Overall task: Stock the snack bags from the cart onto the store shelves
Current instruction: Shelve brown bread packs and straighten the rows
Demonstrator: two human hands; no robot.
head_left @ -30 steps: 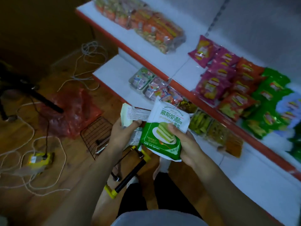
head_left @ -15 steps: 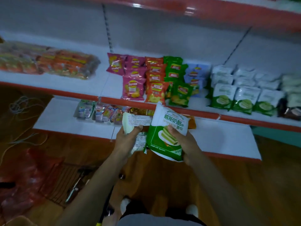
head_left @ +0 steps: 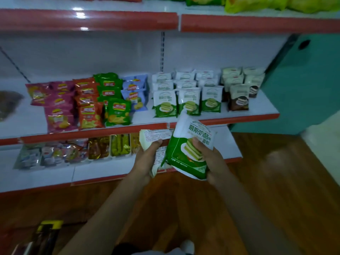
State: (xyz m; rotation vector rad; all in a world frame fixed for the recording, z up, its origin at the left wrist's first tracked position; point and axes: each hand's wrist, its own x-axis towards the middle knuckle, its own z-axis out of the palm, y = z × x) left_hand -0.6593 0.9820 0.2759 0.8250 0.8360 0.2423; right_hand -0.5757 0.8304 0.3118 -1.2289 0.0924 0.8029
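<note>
Right hand [head_left: 213,162] grips a green snack bag [head_left: 189,150] front-up; left hand [head_left: 147,161] pinches a second bag [head_left: 154,138], back-up, near the middle shelf [head_left: 239,117]

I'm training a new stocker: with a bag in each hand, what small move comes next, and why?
Probably raise the right hand, which grips the green-and-white cake-picture snack bag, towards the white middle shelf: matching green-and-white bags stand in rows there, just above it. The left hand holds a second bag, printed back showing.
</note>
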